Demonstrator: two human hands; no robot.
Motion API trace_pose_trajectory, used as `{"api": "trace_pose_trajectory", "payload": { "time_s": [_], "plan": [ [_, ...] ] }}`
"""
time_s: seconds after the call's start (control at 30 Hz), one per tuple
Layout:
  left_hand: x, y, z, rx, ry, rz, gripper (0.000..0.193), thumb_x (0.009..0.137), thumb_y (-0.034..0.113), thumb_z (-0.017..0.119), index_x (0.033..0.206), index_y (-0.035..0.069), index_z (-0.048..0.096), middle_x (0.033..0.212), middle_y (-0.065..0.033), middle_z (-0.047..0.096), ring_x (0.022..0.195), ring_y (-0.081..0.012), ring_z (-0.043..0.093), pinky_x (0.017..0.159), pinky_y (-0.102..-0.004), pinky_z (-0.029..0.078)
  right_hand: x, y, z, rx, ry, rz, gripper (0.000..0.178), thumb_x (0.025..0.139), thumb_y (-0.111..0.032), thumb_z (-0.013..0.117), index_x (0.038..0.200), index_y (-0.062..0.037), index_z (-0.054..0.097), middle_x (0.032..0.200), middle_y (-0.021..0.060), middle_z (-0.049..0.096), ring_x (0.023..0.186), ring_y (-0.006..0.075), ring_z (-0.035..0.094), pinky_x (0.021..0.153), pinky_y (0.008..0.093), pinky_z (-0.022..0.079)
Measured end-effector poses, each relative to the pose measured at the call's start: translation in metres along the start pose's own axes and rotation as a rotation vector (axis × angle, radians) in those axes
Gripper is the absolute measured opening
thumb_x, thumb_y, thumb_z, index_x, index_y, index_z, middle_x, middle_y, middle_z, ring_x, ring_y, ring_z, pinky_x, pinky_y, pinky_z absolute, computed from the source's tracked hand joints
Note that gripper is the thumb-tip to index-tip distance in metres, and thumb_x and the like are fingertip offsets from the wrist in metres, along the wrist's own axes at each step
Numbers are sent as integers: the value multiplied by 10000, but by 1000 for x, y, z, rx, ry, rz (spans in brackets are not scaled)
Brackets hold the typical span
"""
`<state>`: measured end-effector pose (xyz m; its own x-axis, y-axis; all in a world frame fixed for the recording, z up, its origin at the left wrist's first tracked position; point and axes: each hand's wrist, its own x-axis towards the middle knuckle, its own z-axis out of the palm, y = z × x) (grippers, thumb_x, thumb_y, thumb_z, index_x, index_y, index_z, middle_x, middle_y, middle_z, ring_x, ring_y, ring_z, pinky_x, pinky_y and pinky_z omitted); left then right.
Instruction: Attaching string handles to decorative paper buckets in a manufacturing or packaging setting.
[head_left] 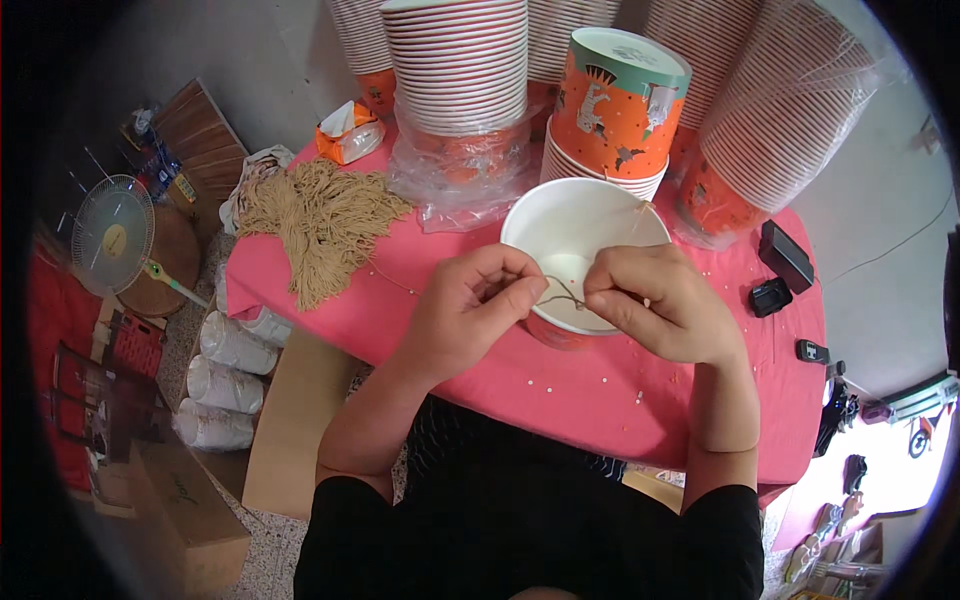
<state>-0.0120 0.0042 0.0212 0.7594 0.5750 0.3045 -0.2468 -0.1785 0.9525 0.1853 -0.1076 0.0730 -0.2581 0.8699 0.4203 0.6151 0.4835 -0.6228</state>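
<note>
A table covered in a pink cloth (560,385) stood against a grey wall, its far edge crowded with tall stacks of paper cups (462,60), some still in clear plastic wrap, and one orange animal-print cup (618,105) sat upside down on a short stack. A bundle of tan strings (322,222) lay heaped on the cloth's left end, beside an orange tissue pack (348,132). Near the front edge sat an open white paper bowl (580,235) with an orange outside. The person's left hand (470,305) and right hand (655,300) hovered just over its near rim, each with fingertips pinched together on a thin string (562,297) stretched between them. Two small black devices (780,265) lay on the right of the cloth. Wrapped cup sleeves (225,380), cardboard boxes and a standing fan (112,238) occupied the floor to the left.
</note>
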Motion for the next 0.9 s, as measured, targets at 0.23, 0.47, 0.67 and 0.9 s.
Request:
{"api": "trace_pose_trajectory", "payload": {
  "time_s": [0.23, 0.47, 0.67, 0.9],
  "plan": [
    [-4, 4, 10, 77, 1, 48, 98, 907, 3, 608, 1000, -28, 613, 836, 10, 631, 741, -19, 561, 642, -187, 459, 6, 4, 15, -103, 112, -31, 121, 891, -124, 607, 842, -17, 581, 701, 142, 588, 663, 342, 604, 576, 418, 442],
    [-4, -6, 10, 126, 3, 100, 89, 872, 9, 649, 954, -22, 634, 680, 49, 537, 616, 0, 464, 524, -191, 379, 7, 6, 18, -152, 112, -26, 141, 889, -139, 611, 819, -26, 566, 696, 143, 584, 660, 343, 604, 571, 431, 439],
    [-6, -9, 9, 166, 18, 49, 75, 844, -1, 669, 903, -1, 622, 661, 61, 501, 592, 0, 419, 512, -189, 345, 8, 6, 20, -153, 100, -40, 144, 886, -148, 616, 818, -31, 569, 687, 138, 582, 658, 343, 602, 570, 433, 440],
    [-6, -6, 12, 249, 13, 231, 94, 838, -18, 668, 889, 26, 602, 730, 38, 534, 602, -13, 430, 513, -208, 363, 8, 11, 22, -88, 79, -32, 195, 910, -181, 597, 789, -31, 571, 652, 141, 568, 629, 343, 581, 556, 423, 427]
  ]
}}
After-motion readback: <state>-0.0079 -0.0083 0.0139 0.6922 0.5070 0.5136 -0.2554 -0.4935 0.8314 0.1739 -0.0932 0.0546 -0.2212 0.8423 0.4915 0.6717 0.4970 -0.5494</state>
